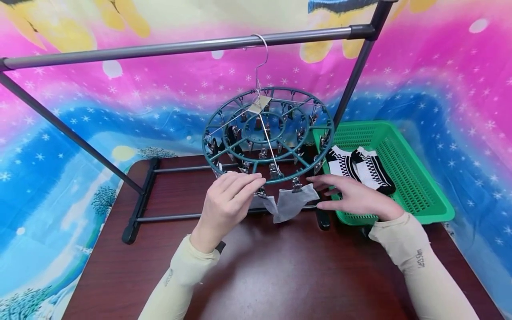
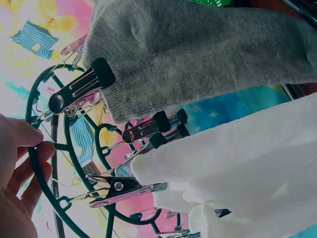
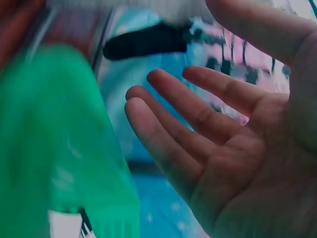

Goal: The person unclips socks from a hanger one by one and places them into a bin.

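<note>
A round green clip hanger point(image 1: 269, 181) hangs by its hook from a metal bar. My left hand point(image 1: 226, 200) pinches its outer rim at the near side, thumb and fingers meeting round the ring point(image 2: 38, 171) in the left wrist view. Beside that hand a grey sock point(image 2: 208, 47) and a white sock point(image 2: 247, 163) dangle from metal clips. The right hand point(image 1: 356, 195), its fingers spread and holding nothing, is between the hanging grey sock point(image 1: 295, 205) and a green basket point(image 1: 430, 195). Its bare palm point(image 3: 237, 168) shows in the right wrist view.
Black, white and checkered socks point(image 1: 370, 171) lie inside the basket at the right. The rack's top bar point(image 1: 160, 50) spans above the hanger, and its black feet point(image 1: 140, 204) stand on the dark wooden table point(image 1: 256, 275). A patterned cloth point(image 1: 172, 98) covers the wall behind.
</note>
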Demonstrator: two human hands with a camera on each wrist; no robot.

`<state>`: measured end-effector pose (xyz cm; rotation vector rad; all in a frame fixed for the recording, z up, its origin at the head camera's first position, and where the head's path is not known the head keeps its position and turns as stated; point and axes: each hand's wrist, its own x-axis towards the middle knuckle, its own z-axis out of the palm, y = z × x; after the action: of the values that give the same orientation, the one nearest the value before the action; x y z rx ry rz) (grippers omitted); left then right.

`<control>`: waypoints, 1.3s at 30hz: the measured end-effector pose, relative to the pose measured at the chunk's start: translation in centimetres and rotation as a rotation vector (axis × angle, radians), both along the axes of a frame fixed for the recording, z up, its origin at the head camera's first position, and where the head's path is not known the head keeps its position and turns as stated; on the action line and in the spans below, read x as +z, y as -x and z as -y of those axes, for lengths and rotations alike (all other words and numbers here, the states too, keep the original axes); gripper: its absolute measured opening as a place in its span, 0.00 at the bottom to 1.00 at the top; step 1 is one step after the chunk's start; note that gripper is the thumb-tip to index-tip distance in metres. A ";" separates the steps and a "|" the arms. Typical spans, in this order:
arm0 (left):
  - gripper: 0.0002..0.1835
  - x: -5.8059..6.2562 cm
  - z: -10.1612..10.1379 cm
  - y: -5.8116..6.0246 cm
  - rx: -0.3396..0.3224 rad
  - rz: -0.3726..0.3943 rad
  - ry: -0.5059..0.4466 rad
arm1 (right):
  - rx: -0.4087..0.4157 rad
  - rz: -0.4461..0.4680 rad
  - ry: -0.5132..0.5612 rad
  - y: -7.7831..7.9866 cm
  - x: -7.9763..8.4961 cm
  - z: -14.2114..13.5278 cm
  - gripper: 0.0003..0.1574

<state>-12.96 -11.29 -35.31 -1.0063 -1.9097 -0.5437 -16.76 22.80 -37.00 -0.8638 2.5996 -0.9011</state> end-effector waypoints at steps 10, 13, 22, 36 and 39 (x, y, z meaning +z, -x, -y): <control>0.15 -0.1 -1.0 0.2 -0.023 -0.012 0.025 | 0.030 0.112 0.047 0.0 -1.9 2.9 0.28; 0.15 -0.2 -1.1 0.2 -0.015 -0.005 0.029 | 0.011 0.146 0.055 0.0 -2.1 3.1 0.25; 0.14 -0.6 -1.1 0.3 0.029 -0.032 -0.003 | -0.089 0.135 0.033 -0.2 -1.8 2.4 0.12; 0.19 -4.0 -4.9 -0.1 -0.151 -0.087 0.181 | -0.127 0.100 0.109 -0.4 -1.8 0.8 0.17; 0.23 -4.5 -5.7 0.1 -0.148 0.086 0.132 | -0.122 0.104 0.143 -0.3 -1.8 0.7 0.16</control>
<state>-13.05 -5.61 -39.81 -1.2350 -1.9779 -0.5588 -16.50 22.07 -38.81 -0.6779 2.5457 -1.1451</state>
